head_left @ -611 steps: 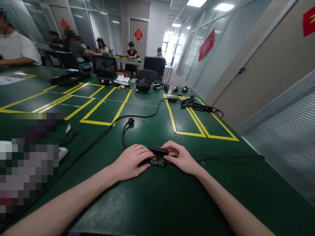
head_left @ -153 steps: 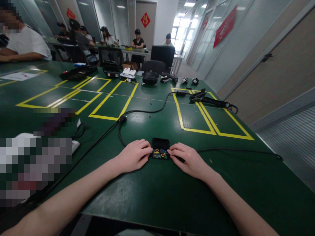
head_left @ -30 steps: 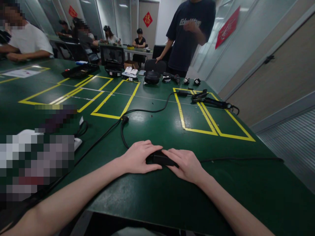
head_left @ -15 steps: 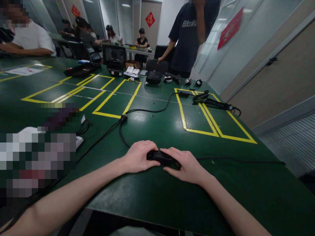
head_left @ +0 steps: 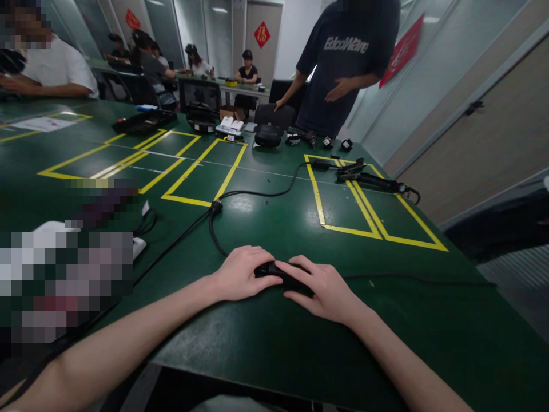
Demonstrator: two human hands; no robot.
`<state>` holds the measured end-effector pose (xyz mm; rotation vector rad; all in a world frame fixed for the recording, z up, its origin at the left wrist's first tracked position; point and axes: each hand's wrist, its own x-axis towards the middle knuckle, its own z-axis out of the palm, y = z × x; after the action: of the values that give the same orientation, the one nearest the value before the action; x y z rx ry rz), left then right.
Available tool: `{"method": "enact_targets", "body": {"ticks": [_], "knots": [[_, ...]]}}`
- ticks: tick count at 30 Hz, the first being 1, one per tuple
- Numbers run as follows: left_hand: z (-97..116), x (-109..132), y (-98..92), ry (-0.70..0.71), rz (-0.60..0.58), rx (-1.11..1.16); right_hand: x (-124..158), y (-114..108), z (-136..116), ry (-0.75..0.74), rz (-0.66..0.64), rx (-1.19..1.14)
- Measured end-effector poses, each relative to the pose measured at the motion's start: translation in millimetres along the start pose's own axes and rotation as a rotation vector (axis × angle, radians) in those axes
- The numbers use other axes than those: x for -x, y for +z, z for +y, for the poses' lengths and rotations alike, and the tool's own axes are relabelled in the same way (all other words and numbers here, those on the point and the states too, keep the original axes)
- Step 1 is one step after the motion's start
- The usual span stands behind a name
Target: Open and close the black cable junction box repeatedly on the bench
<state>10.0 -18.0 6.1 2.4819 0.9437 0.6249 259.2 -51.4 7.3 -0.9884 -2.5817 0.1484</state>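
Observation:
A small black box (head_left: 274, 271), a closed power adapter, lies on the green table (head_left: 274, 343) near its front edge. My left hand (head_left: 242, 273) covers its left end with fingers curled over it. My right hand (head_left: 323, 289) lies over its right end, fingers pressed on the top. Most of the box is hidden under the two hands. A black cable (head_left: 214, 232) runs from the box's left side up across the table; another cable (head_left: 412, 278) leaves to the right.
Yellow tape rectangles (head_left: 343, 200) mark the table. Black tools and cables (head_left: 369, 177) lie at the far right, a headset (head_left: 266, 136) and small boxes at the back. A person in a dark T-shirt (head_left: 343, 63) stands at the far edge. Other people sit at the left and behind.
The open box with its circuit board showing now has its black lid on. My hands have closed in over it. A standing person came to the far edge and lowered an arm.

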Motion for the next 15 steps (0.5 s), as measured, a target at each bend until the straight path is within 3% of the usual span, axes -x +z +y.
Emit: {"method": "enact_targets", "body": {"ticks": [3,5,9,11,15], "knots": [[0,0,-0.5,0.009,0.025,-0.020,1,-1,-2,0.009,0.009,0.023],[1,1,-3.1,0.066,0.128,-0.043,2,-4,0,0.050,0.069,-0.059],[2,4,-9.3,0.163,0.358,-0.121,8,-19,21,0.287,0.346,-0.249],[2,5,-9.8,0.182,0.340,-0.113,15,-32,42,0.481,0.542,-0.291],[0,5,-4.9,0.237,0.144,0.013,39,-63,92,0.868,0.866,-0.362]]}}
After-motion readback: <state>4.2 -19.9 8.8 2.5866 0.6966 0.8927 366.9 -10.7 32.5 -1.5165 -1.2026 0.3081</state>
